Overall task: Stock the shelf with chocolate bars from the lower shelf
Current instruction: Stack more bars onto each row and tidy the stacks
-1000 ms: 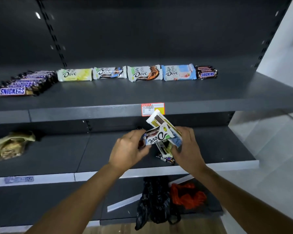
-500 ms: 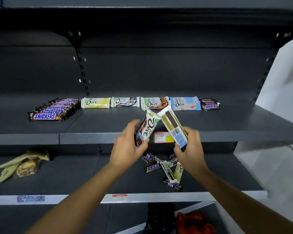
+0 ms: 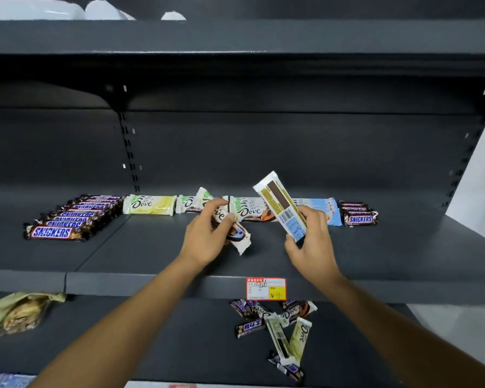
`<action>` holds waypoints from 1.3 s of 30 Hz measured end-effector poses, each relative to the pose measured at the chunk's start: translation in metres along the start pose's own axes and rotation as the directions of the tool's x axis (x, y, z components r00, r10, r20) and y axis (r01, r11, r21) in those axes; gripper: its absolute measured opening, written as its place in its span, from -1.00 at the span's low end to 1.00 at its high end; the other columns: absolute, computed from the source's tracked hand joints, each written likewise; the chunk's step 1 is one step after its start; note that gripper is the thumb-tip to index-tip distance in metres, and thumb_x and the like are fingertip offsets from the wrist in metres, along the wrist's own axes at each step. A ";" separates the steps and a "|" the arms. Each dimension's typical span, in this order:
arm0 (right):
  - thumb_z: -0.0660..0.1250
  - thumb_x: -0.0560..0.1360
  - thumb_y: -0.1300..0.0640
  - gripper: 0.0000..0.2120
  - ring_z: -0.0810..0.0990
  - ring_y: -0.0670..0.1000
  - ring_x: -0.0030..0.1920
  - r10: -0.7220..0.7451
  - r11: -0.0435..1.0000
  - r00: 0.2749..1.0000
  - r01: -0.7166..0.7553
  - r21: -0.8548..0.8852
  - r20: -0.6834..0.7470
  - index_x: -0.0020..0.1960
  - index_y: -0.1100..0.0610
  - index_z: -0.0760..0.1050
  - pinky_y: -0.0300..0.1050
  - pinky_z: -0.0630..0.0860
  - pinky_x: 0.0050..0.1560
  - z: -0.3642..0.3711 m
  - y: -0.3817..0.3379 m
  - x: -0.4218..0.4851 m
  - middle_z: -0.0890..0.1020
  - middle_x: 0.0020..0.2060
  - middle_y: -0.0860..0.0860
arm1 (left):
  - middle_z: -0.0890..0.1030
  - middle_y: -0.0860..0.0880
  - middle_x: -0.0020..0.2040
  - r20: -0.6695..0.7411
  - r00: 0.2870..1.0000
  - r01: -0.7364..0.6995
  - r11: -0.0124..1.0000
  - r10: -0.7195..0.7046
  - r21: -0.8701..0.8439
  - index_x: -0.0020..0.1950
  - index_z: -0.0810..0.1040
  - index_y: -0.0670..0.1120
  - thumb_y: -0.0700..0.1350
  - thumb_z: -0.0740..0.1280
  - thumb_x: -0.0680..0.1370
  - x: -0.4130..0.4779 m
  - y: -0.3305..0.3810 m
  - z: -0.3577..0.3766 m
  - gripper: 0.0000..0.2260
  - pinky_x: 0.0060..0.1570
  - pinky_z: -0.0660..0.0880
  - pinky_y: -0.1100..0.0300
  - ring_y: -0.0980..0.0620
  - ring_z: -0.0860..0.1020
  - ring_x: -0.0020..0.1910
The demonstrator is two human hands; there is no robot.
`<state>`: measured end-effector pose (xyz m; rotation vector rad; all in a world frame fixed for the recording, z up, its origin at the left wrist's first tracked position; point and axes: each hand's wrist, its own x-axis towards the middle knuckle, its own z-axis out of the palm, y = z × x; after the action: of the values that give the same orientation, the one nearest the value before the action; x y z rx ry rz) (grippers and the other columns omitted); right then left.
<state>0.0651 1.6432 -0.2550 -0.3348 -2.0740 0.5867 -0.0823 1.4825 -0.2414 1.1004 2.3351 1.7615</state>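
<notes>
My left hand (image 3: 205,239) pinches one Dove bar (image 3: 238,235), my right hand (image 3: 311,245) grips a second bar (image 3: 279,204), back up, both over the shelf (image 3: 140,247) middle. Next, I judge, each goes onto its match among four Dove stacks (image 3: 149,204) at the back edge; roughly eight bars lie in the lower pile (image 3: 275,323).

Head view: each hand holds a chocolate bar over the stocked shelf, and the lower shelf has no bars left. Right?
No. The head view shows a pile of loose bars lying on the lower shelf. The rest holds: the left hand grips a Dove bar, the right hand a second bar, over the stocked shelf.
</notes>
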 end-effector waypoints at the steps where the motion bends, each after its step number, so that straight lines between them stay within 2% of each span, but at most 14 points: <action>1: 0.35 0.35 0.43 -0.48 0.29 -0.26 0.05 -0.002 1.000 1.000 0.002 0.008 0.005 0.29 0.29 0.34 -0.69 0.15 0.02 0.003 0.003 0.005 0.40 0.13 0.14 | 0.64 -0.01 -0.17 -0.008 0.999 0.033 0.998 -0.033 -0.055 0.10 0.46 0.26 0.11 0.28 0.52 0.004 -0.001 0.001 -0.83 -0.03 0.59 -0.03 -0.03 0.65 -0.14; 4: 0.36 0.35 0.42 -0.47 0.32 -0.20 0.08 -0.007 1.000 0.999 0.006 0.028 0.032 0.29 0.26 0.34 -0.68 0.16 -0.01 0.011 0.008 0.016 0.40 0.14 0.12 | 0.64 -0.08 -0.17 -0.071 0.993 0.084 0.990 -0.093 -0.116 0.12 0.49 0.15 0.00 0.25 0.58 0.010 -0.004 0.003 -0.86 -0.09 0.62 0.03 0.00 0.67 -0.23; 9: 0.36 0.35 0.40 -0.47 0.28 -0.29 0.03 -0.041 0.999 0.997 0.039 0.039 0.069 0.29 0.24 0.34 -0.68 0.18 -0.02 0.031 0.009 0.029 0.40 0.14 0.10 | 0.62 -0.14 -0.12 -0.139 0.958 0.230 0.961 -0.252 -0.155 0.19 0.48 0.05 -0.08 0.24 0.59 0.025 -0.018 -0.001 -0.82 -0.12 0.63 0.04 -0.04 0.66 -0.26; 12: 0.35 0.36 0.38 -0.47 0.32 -0.23 0.04 -0.034 0.998 0.996 0.030 0.054 0.084 0.30 0.21 0.34 -0.63 0.22 -0.03 0.045 0.007 0.036 0.38 0.14 0.05 | 0.60 -0.09 -0.13 -0.172 0.929 0.306 0.941 -0.328 -0.143 0.22 0.47 0.03 -0.10 0.24 0.59 0.038 -0.031 -0.007 -0.79 -0.13 0.63 0.04 -0.04 0.66 -0.26; 15: 0.35 0.36 0.34 -0.48 0.38 -0.16 0.07 -0.028 0.999 0.996 0.025 0.048 0.080 0.29 0.17 0.34 -0.44 0.29 0.02 0.059 0.006 0.043 0.38 0.12 -0.02 | 0.57 -0.04 -0.16 -0.196 0.904 0.364 0.925 -0.379 -0.113 0.22 0.46 0.04 -0.10 0.24 0.59 0.053 -0.043 -0.014 -0.79 -0.11 0.62 0.02 -0.06 0.66 -0.27; 17: 0.35 0.37 0.33 -0.48 0.38 -0.17 0.08 -0.021 0.999 0.997 0.018 0.044 0.080 0.30 0.17 0.34 -0.46 0.30 0.02 0.068 0.005 0.049 0.39 0.12 -0.01 | 0.55 -0.01 -0.19 -0.207 0.892 0.395 0.915 -0.402 -0.076 0.22 0.45 0.05 -0.10 0.24 0.59 0.064 -0.051 -0.017 -0.79 -0.09 0.61 0.00 -0.08 0.66 -0.27; 20: 0.35 0.37 0.33 -0.48 0.35 -0.24 0.02 -0.005 0.999 0.999 0.003 0.035 0.053 0.30 0.17 0.34 -0.59 0.29 -0.04 0.081 0.001 0.056 0.41 0.12 0.02 | 0.58 -0.01 -0.26 -0.204 0.889 0.418 0.909 -0.410 -0.007 0.23 0.45 0.03 -0.09 0.23 0.58 0.082 -0.063 -0.021 -0.78 -0.04 0.59 -0.02 -0.10 0.66 -0.27; 26: 0.40 0.36 0.33 -0.49 0.34 -0.25 -0.01 0.010 1.000 1.000 -0.010 -0.001 0.003 0.27 0.17 0.36 -0.60 0.29 -0.03 0.107 -0.002 0.066 0.43 0.08 0.02 | 0.61 -0.04 -0.30 -0.154 0.887 0.445 0.895 -0.436 0.030 0.21 0.44 0.05 -0.07 0.23 0.57 0.111 -0.084 -0.020 -0.78 -0.03 0.59 0.00 -0.08 0.66 -0.30; 30: 0.40 0.37 0.33 -0.49 0.35 -0.25 0.01 0.031 0.999 0.999 -0.031 -0.025 -0.008 0.28 0.16 0.35 -0.63 0.28 -0.05 0.115 0.000 0.074 0.41 0.09 0.01 | 0.63 -0.07 -0.33 -0.136 0.889 0.452 0.887 -0.438 0.098 0.15 0.45 0.07 -0.10 0.22 0.55 0.125 -0.091 -0.017 -0.81 0.03 0.56 0.03 -0.09 0.66 -0.23; 34: 0.41 0.37 0.31 -0.50 0.41 -0.20 -0.05 0.024 0.997 0.999 -0.025 -0.068 -0.024 0.27 0.16 0.36 -0.62 0.32 -0.10 0.118 0.000 0.083 0.42 0.08 0.01 | 0.66 -0.11 -0.16 -0.163 0.895 0.444 0.863 -0.414 0.241 0.15 0.51 0.03 -0.10 0.23 0.49 0.137 -0.104 -0.019 -0.75 0.03 0.55 0.06 -0.14 0.64 -0.15; 37: 0.41 0.38 0.29 -0.49 0.43 -0.16 0.02 0.024 0.998 1.000 -0.025 -0.056 -0.020 0.28 0.15 0.35 -0.61 0.34 -0.13 0.123 0.000 0.088 0.41 0.10 0.00 | 0.64 -0.14 -0.03 -0.157 0.931 0.364 0.847 -0.329 0.387 0.19 0.51 0.00 -0.08 0.25 0.51 0.136 -0.102 -0.021 -0.75 -0.04 0.46 0.19 -0.16 0.58 0.00; 39: 0.40 0.39 0.30 -0.49 0.44 -0.15 0.03 0.040 0.999 0.999 -0.040 -0.030 -0.013 0.29 0.15 0.34 -0.59 0.37 -0.14 0.127 0.000 0.089 0.40 0.11 0.01 | 0.63 -0.15 0.02 -0.145 0.953 0.302 0.834 -0.264 0.462 0.23 0.51 -0.02 -0.09 0.28 0.52 0.134 -0.099 -0.023 -0.72 -0.09 0.41 0.17 -0.17 0.55 0.05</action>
<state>-0.0898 1.6481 -0.2495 -0.3974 -2.0701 0.5762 -0.2437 1.5232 -0.2656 0.6612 2.8929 1.1692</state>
